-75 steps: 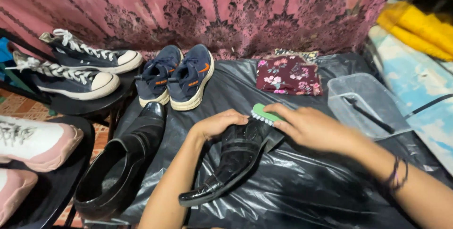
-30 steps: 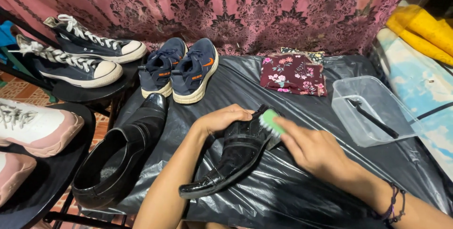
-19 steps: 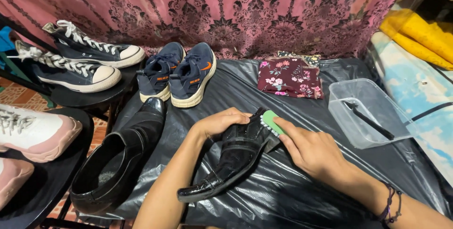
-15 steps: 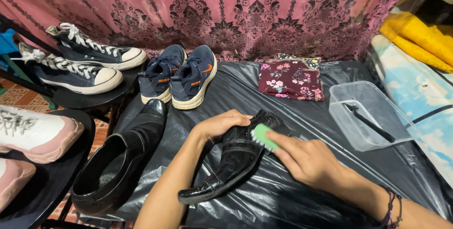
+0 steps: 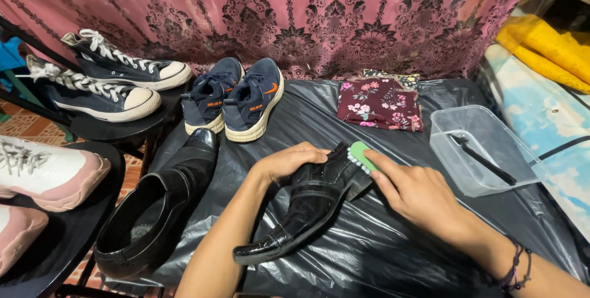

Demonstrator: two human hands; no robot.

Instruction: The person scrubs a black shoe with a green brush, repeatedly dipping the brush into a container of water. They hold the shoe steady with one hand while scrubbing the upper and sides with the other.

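A glossy black leather shoe [image 5: 301,212] lies on its side on black plastic sheeting [image 5: 381,255]. My left hand [image 5: 286,163] grips it across the upper, near the heel end. In my right hand [image 5: 415,190] is a small green brush [image 5: 359,155], its bristles pressed against the shoe's heel. The matching black shoe [image 5: 153,212] stands upright to the left, untouched.
A pair of navy sneakers [image 5: 236,98] sits at the back, beside a folded floral cloth [image 5: 380,102]. A clear plastic tub [image 5: 482,150] with a dark tool inside stands at the right. High-top canvas shoes [image 5: 104,83] and pink-white sneakers [image 5: 46,175] rest on round black stands at left.
My right hand has been stroking the green brush back and forth over the shoe's heel area; it now sits at the heel top. My left hand keeps its hold.
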